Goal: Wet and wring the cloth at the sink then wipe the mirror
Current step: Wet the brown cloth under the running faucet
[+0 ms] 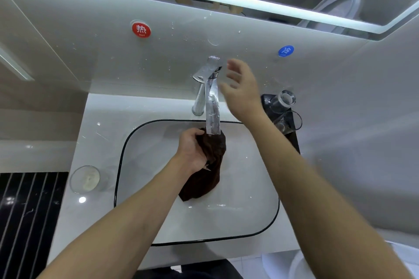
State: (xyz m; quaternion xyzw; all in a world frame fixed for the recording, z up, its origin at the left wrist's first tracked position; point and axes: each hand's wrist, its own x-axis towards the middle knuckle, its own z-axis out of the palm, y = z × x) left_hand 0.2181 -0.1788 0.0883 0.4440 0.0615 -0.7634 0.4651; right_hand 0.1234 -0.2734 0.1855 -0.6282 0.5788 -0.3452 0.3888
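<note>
Cloth [215,154] clenched in grip of left hand [192,150], under faucet [200,97] stream — right hand [241,92] lifted beside it, grip released.

One cloth [213,165], one tap [199,97], one sink [249,188], two tumblers [286,99], one glass dish [85,179], two wall stickers [141,29] (red and blue)

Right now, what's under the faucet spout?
Running water falls onto a dark brown cloth gripped by the left hand over the sink basin. The cloth covers the basin floor beneath it; no drain is visible.
</note>
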